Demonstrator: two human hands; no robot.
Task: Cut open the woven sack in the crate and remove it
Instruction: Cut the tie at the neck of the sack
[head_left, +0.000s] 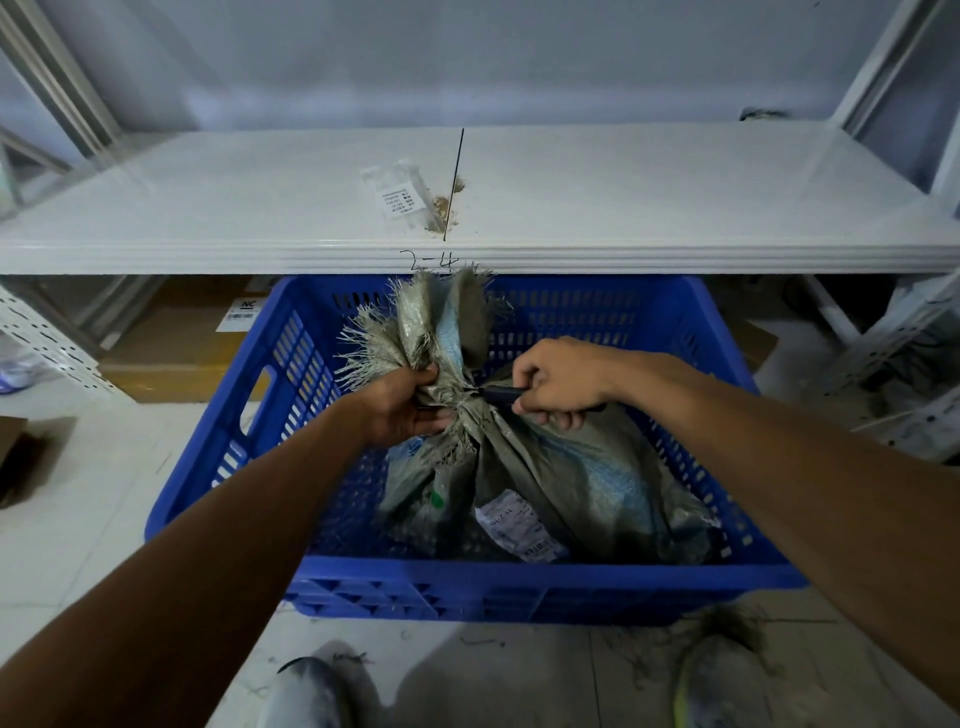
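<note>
Blue perforated plastic crate (218, 415) at frame centre on pale floor tiles (78, 519), holding one grey-green woven sack (561, 483) slumped toward its lower right corner, white printed label (519, 530) facing up. Sack neck bunched and pulled upward at centre, frayed mouth (415, 322) fanning out above the crate's far rim. Left hand (402, 410) clenched tight around the gathered neck just below the fray. Right hand (561, 382) fisted around a dark tool handle (501, 395), its tip touching the tied neck beside the left hand; blade itself too small to make out. Crate's left half bare, open mesh floor showing. Far crate rim tucked under the front lip of a white shelf (675, 208) marked "2-4", leaving little headroom above the frayed mouth. On the shelf, a clear labelled packet (397, 200) near a dark seam line. Open floor to the left and in front of the crate. Cardboard boxes (171, 338) under the shelf at left, partly shadowed. Two shoes (306, 691) cut off at the bottom edge, loose fibres (727, 629) near the right one. Clutter at far right indistinct.
</note>
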